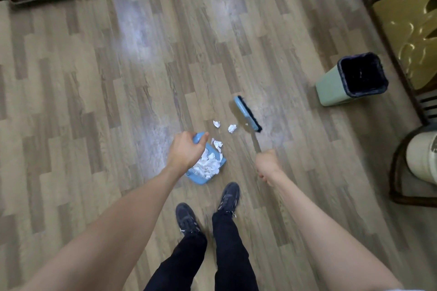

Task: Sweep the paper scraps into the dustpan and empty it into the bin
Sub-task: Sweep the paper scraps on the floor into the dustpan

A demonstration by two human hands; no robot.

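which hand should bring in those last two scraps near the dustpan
Right. The right hand already grips the broom, whose head sits just beyond the two loose scraps. The left hand is busy steadying the dustpan.

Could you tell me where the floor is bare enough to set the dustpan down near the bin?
Bare wood floor lies between the blue broom head and the green bin with a black liner. It is crowded around the blue dustpan, with loose white paper scraps beside it.
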